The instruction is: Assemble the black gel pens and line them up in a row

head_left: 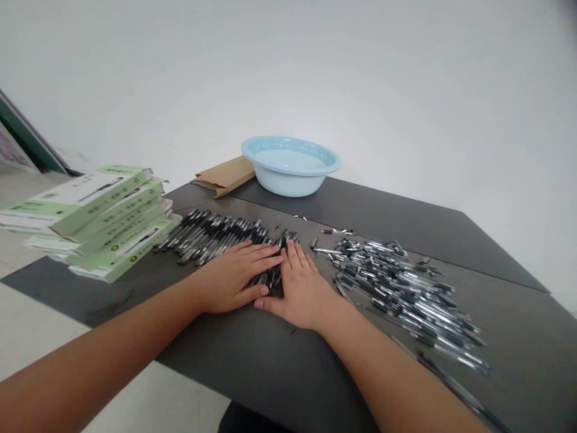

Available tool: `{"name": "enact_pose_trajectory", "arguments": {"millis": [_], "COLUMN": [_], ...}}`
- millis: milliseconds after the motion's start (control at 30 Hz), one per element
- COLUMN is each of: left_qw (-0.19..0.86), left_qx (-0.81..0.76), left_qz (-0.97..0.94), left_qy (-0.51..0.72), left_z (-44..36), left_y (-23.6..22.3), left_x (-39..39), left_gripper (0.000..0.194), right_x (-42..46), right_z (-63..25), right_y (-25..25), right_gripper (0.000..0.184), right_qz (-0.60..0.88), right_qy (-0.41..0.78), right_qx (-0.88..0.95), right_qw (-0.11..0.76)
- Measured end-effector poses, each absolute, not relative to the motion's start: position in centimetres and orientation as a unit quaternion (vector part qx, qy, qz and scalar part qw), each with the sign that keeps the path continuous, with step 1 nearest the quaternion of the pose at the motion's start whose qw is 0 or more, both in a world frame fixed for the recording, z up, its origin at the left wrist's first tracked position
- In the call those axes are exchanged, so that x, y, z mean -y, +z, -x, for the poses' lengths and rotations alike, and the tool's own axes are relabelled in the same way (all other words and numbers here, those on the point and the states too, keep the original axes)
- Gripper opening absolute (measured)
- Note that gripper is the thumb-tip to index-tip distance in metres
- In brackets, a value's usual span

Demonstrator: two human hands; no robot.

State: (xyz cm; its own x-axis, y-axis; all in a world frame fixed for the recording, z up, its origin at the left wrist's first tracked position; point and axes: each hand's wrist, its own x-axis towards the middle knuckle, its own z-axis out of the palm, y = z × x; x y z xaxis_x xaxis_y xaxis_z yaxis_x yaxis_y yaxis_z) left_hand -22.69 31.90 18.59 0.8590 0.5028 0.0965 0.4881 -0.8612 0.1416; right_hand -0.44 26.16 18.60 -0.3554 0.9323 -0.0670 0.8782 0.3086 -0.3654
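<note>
My left hand lies flat, fingers stretched out, over the right part of a row of black-capped clear pens. Beside it, my right hand rests palm down with its fingers extended forward, on or against the right edge of a small bunch of pens. The two thumbs point toward each other near the table's front. Parts of the pens under both palms are hidden. To the right of my right hand spreads a loose, jumbled heap of clear pens with dark parts.
Green-and-white boxes are stacked at the left of the dark table. At the back stand a light blue basin and a flat brown paper bag. A few pens lie near the right forearm. A white wall is behind.
</note>
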Motion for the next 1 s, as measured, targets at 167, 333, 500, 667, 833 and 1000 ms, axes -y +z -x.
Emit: {"name": "enact_pose_trajectory", "arguments": {"millis": [167,333,500,667,833,1000], "left_qw": [0.071,0.063,0.051,0.050,0.053,0.061], "left_qx": [-0.246,-0.263,-0.272,-0.265,-0.258,-0.259], "left_qz": [-0.965,-0.959,-0.956,-0.960,-0.964,-0.964], "left_qy": [0.064,0.087,0.099,0.074,0.024,0.018], "left_z": [22.7,22.8,22.9,22.9,22.7,22.6], "left_y": [18.8,18.4,18.4,18.6,18.6,18.6], "left_x": [-32.1,-32.1,-32.0,-32.0,-32.2,-32.4], "left_gripper": [0.059,0.058,0.055,0.057,0.059,0.065], "right_x": [-26.0,-25.7,-25.4,-25.3,-25.3,-25.2], "right_z": [0.6,0.9,1.2,1.3,1.4,1.5], "right_y": [18.8,19.3,19.5,19.1,18.8,19.0], "right_gripper": [0.133,0.133,0.129,0.129,0.132,0.134], "right_qz": [0.569,0.590,0.598,0.607,0.612,0.611], "right_qy": [0.183,0.171,0.154,0.140,0.149,0.153], "right_qx": [0.799,0.786,0.784,0.779,0.773,0.773], "right_qw": [0.074,0.068,0.064,0.071,0.074,0.077]}}
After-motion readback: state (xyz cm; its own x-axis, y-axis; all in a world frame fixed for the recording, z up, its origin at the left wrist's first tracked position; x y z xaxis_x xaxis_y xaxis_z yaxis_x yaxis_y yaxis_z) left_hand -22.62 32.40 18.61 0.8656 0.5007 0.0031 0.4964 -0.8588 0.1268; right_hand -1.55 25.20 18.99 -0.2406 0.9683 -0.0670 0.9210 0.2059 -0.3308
